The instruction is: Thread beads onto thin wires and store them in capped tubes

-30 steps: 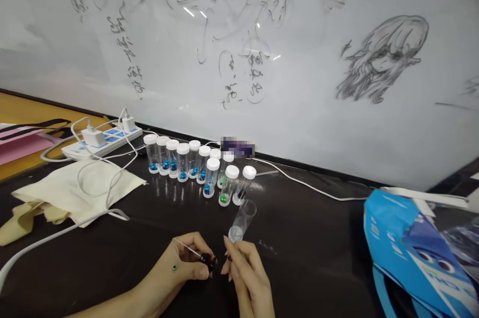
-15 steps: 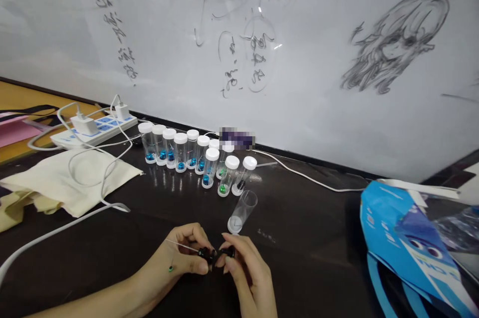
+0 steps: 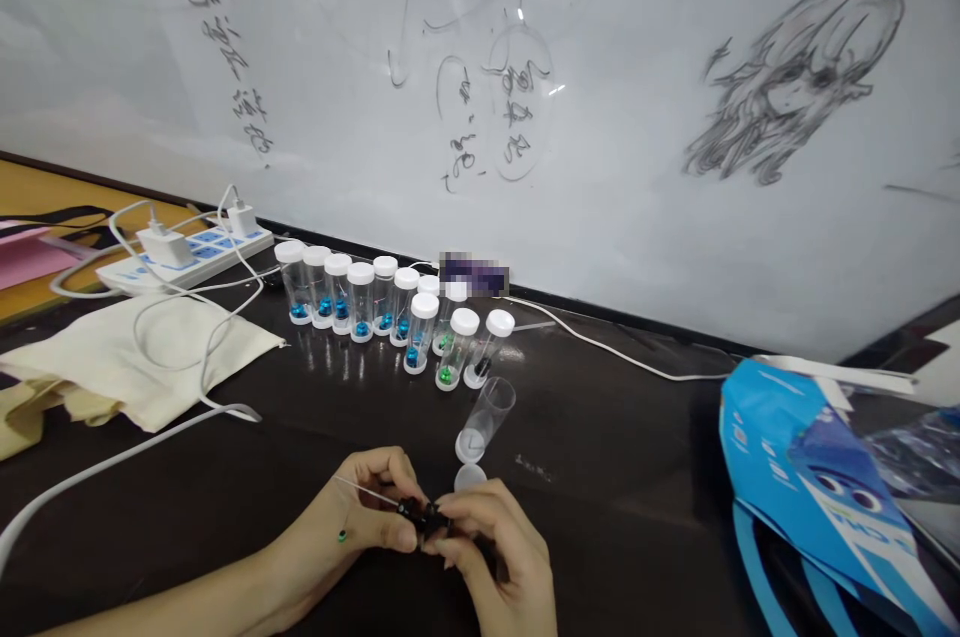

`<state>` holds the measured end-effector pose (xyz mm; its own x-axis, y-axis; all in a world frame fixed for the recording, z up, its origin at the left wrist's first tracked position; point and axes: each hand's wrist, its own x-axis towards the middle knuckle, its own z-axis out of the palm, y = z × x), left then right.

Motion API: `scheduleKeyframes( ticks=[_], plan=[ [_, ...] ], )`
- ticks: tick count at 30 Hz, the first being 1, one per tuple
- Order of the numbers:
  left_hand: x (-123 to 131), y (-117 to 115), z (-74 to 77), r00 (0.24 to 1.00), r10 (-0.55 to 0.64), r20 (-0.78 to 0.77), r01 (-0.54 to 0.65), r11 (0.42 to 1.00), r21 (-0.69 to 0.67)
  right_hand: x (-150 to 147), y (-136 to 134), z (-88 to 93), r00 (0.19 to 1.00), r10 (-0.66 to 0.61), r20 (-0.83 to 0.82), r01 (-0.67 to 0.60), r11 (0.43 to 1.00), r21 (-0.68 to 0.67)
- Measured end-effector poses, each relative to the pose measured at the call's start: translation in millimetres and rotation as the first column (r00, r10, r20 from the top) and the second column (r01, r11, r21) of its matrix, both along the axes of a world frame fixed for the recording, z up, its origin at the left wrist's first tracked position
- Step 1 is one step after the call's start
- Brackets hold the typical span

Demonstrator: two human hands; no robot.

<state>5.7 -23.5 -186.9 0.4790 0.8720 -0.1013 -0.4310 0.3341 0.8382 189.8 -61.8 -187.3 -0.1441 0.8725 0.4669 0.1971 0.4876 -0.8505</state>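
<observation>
My left hand (image 3: 367, 512) pinches a small black part (image 3: 411, 509) between thumb and fingers. A thin pale rod (image 3: 367, 489) sticks out of it to the left, over the hand. Near the wrist shows a small green-and-black bead (image 3: 343, 536). My right hand (image 3: 499, 542) closes its fingertips on the right end of the same black piece, so both hands meet there; its exact kind is too small to make out. Just beyond the right fingers lies a white cap (image 3: 470, 477), partly hidden. An uncapped clear tube (image 3: 491, 412) with a white base stands behind it.
Several white-capped clear tubes (image 3: 361, 302) with blue, green or dark contents stand in a row at the back. At left are a cream cloth bag (image 3: 150, 347), a power strip (image 3: 210, 250) and white cables. A blue bag (image 3: 795, 447) lies right, below the whiteboard (image 3: 637, 117).
My right hand has brought its black piece up against the one in my left hand. Its fingers have shifted, and the white cap behind them now shows.
</observation>
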Motion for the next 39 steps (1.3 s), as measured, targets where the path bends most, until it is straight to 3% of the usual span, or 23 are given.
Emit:
scheduleKeyframes(
  ticks=[7,19,28,39],
  plan=[
    [0.2,0.9,-0.5,1.0,-0.002,0.005,0.002,1.0,-0.005,-1.7,-0.5,1.4,0.999,-0.044,-0.001,0.043,0.996,0.084],
    [-0.8,1.9,1.8,1.0,0.003,-0.026,-0.004,0.999,-0.054,1.3,-1.3,5.9,1.0,0.003,0.03,-0.007,0.99,0.139],
    [-1.2,3.9,4.4,1.0,-0.006,-0.008,0.005,0.999,-0.033,-0.1,-2.1,4.7,1.0,-0.001,0.001,0.001,0.996,0.087],
    [-1.6,2.9,3.3,0.999,0.027,-0.034,-0.025,0.998,0.061,-1.6,-2.2,3.7,0.997,-0.063,-0.044,0.058,0.99,-0.125]
  ],
)
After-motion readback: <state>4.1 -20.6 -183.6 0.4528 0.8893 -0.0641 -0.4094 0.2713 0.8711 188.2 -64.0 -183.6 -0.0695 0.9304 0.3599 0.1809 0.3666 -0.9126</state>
